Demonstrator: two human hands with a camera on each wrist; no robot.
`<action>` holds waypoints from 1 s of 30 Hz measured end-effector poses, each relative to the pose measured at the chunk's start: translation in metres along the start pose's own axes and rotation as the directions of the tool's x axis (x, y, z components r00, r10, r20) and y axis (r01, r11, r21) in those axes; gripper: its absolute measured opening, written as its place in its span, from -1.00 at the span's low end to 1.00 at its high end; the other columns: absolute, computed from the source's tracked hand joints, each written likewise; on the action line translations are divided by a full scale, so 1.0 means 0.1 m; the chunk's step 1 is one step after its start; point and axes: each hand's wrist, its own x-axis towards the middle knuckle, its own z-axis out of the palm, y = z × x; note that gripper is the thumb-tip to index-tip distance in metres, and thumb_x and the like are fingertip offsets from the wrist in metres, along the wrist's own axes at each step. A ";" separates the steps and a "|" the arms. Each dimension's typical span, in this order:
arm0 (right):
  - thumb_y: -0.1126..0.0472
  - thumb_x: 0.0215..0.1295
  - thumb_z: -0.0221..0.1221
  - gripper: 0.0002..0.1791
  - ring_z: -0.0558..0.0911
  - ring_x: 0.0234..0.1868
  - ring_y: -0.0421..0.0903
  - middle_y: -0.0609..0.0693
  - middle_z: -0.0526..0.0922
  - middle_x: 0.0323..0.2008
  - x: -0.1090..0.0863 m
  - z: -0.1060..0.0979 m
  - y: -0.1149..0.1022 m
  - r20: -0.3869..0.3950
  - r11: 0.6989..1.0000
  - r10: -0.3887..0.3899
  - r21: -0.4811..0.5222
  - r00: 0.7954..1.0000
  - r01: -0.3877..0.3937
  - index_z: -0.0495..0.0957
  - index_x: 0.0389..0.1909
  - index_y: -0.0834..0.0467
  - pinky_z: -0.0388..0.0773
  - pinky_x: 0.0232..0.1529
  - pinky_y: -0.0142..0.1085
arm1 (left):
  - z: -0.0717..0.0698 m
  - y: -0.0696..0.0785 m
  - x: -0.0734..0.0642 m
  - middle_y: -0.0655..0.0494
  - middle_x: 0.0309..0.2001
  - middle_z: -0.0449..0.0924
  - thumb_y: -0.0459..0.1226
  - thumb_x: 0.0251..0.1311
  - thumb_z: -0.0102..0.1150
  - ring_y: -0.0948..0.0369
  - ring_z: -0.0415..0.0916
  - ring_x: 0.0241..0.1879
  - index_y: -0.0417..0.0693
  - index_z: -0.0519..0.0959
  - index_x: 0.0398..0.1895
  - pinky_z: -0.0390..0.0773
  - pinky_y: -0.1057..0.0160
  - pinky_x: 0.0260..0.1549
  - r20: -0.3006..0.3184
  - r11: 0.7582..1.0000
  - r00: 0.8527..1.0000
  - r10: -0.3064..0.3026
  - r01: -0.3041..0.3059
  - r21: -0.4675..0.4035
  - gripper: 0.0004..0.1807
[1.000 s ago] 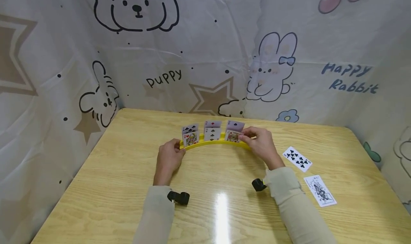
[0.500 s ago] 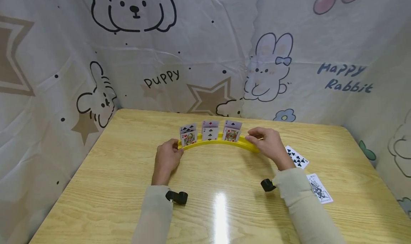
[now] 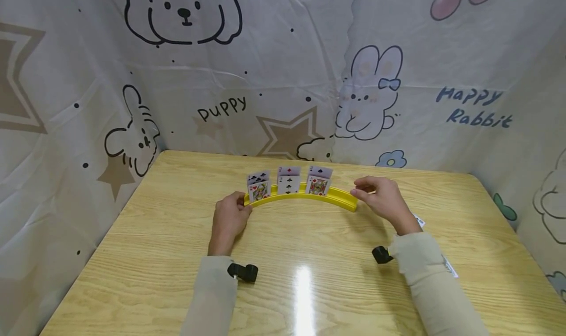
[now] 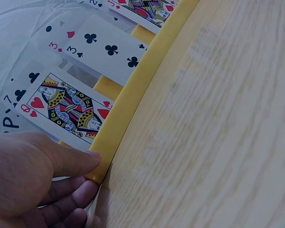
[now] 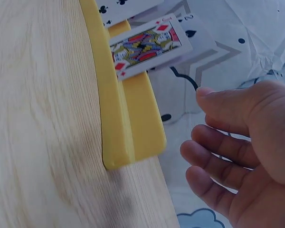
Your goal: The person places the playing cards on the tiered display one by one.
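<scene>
A curved yellow playing-card holder stands on the table, with cards upright in two rows. Its front row shows a queen of hearts, a three of clubs and a jack of diamonds. Behind them rise a seven of clubs, a three of diamonds and a two of spades. My left hand pinches the holder's left end, thumb on its front wall. Beside the right end my right hand hovers with loosely bent fingers, holding nothing and apart from the holder.
Two loose playing cards lie on the wooden table at the right. My right forearm mostly hides them; a corner of one card and an edge of the other card show. A printed cloth hangs behind the table.
My right hand has let go of the jack of diamonds and moved right, past the holder's end, its arm now covering the loose cards. My left hand keeps its grip on the holder.
</scene>
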 end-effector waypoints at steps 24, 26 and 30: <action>0.15 0.37 0.28 -0.54 0.61 -0.05 0.15 0.21 0.67 -0.07 -0.15 -0.21 0.31 0.053 0.996 0.079 -0.047 0.995 -0.077 0.56 0.13 0.40 0.57 -0.10 -0.02 | -0.01 0.02 -0.01 -0.12 -0.11 0.67 -0.35 0.24 0.34 0.06 0.61 -0.16 -0.28 0.60 0.12 0.59 0.07 -0.18 0.005 1.000 1.000 -0.014 0.014 -0.005 -0.61; 0.16 0.37 0.28 -0.54 0.60 -0.05 0.15 0.21 0.67 -0.07 -0.16 -0.22 0.34 0.056 0.995 0.090 -0.052 0.994 -0.087 0.55 0.14 0.40 0.57 -0.10 -0.03 | -0.01 0.02 -0.01 -0.13 -0.11 0.67 -0.35 0.24 0.34 0.06 0.61 -0.16 -0.28 0.60 0.12 0.59 0.07 -0.18 0.006 1.000 1.000 -0.014 0.014 -0.006 -0.61; 0.18 0.36 0.28 -0.54 0.60 -0.05 0.16 0.22 0.66 -0.07 -0.17 -0.24 0.41 0.064 0.993 0.093 -0.078 0.994 -0.088 0.54 0.15 0.41 0.56 -0.11 -0.03 | 0.00 0.02 -0.01 -0.12 -0.11 0.67 -0.35 0.24 0.34 0.06 0.61 -0.16 -0.28 0.60 0.11 0.60 0.07 -0.19 0.005 1.000 1.000 -0.015 0.015 -0.005 -0.62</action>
